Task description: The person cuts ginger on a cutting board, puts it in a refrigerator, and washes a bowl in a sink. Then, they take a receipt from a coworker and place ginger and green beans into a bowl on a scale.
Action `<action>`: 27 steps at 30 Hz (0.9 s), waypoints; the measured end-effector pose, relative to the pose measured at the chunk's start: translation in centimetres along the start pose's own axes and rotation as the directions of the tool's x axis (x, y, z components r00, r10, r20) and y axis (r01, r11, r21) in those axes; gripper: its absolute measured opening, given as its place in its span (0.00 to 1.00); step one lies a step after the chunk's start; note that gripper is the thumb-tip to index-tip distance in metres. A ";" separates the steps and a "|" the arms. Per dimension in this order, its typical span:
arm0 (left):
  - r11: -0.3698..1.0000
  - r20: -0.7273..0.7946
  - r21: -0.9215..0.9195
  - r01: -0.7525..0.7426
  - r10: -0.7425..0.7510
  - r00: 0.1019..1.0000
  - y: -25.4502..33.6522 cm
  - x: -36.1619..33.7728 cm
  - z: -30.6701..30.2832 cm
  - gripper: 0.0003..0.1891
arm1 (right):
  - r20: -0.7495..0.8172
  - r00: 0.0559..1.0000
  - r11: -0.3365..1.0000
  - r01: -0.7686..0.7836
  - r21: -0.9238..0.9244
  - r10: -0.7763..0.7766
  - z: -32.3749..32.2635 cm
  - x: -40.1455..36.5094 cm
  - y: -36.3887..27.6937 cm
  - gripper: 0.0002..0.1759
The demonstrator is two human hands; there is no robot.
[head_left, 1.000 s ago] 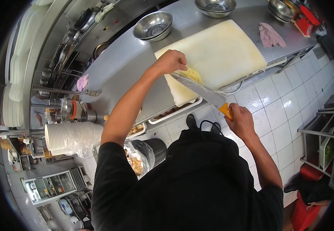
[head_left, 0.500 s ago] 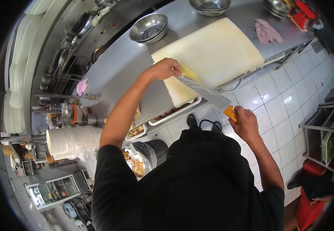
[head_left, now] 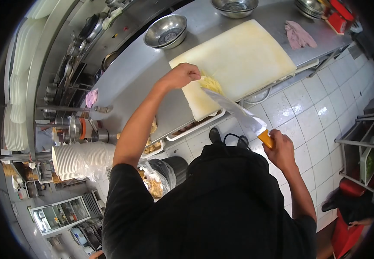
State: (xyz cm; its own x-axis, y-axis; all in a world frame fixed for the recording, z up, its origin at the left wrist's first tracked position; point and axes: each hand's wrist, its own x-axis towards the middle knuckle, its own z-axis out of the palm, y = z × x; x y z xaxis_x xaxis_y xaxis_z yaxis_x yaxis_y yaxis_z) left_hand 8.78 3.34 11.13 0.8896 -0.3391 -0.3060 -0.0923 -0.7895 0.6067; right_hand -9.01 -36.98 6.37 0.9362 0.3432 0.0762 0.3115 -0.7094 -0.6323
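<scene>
My right hand (head_left: 280, 149) grips the orange-yellow handle of a large kitchen knife (head_left: 238, 113). Its broad blade slants up to the left across the near edge of a thick white cutting board (head_left: 247, 56). At the blade's tip lies a small heap of pale yellow shreds (head_left: 210, 83), cut thin. My left hand (head_left: 182, 75) is closed over the board's left end, fingertips curled down right beside the shreds. I cannot tell what those fingers hold.
Steel bowls (head_left: 166, 31) and a pink cloth (head_left: 300, 34) lie on the steel counter (head_left: 126, 86) beyond the board. A white tray (head_left: 195, 127) juts out below. By my left side stand stacked white containers (head_left: 81, 159) and a lined bin (head_left: 169, 170). A person (head_left: 355, 207) is at lower right.
My right hand has drawn the knife back toward the lower right, pulling its tip away from my left fingers. The left hand has shifted slightly left, and more of the shreds show.
</scene>
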 end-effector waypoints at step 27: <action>0.969 -0.584 -0.011 -0.248 0.195 0.788 5.2 -7.2 5.5 0.06 | -0.203 0.965 0.986 0.156 -0.057 -0.165 2.7 8.8 -5.1 0.24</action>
State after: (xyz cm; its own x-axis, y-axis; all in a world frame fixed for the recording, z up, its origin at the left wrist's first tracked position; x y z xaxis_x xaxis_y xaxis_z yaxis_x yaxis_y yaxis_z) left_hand -0.58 -1.15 12.45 0.9441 -0.1226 0.3061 -0.3054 -0.6750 0.6717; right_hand -2.82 -28.69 8.17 0.8854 0.3229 0.3344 0.4627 -0.6810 -0.5676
